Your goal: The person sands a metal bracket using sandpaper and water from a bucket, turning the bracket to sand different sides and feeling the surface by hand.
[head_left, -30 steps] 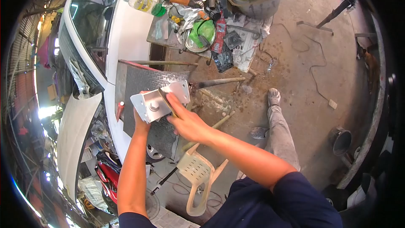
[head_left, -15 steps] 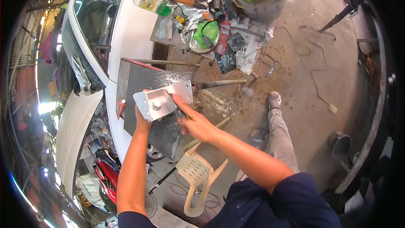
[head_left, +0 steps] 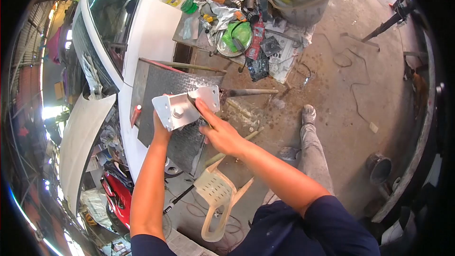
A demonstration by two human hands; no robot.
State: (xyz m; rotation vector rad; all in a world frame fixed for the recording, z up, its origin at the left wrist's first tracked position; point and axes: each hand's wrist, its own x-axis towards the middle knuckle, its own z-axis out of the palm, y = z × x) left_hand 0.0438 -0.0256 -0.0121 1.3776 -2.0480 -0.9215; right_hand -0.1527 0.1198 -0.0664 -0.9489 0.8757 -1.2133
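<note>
Gleaming silvery bracket [head_left: 188,107] with bolt head [head_left: 177,112]

floor [head_left: 341,123]: brightly lit right of the grip, washed out at the far upper right
bracket [head_left: 180,102]: pale sheen, in the grip, sharp enough to show its bolt [head_left: 177,111]
mat [head_left: 163,88]: small glints just beyond the grip
car window [head_left: 116,14]: reflections, up and left of the grip
left wall [head_left: 22,83]: dim, with blown-out white gaps nearer the grip
right-hand beam [head_left: 417,161]: bowed by lens distortion
corners: black
</note>
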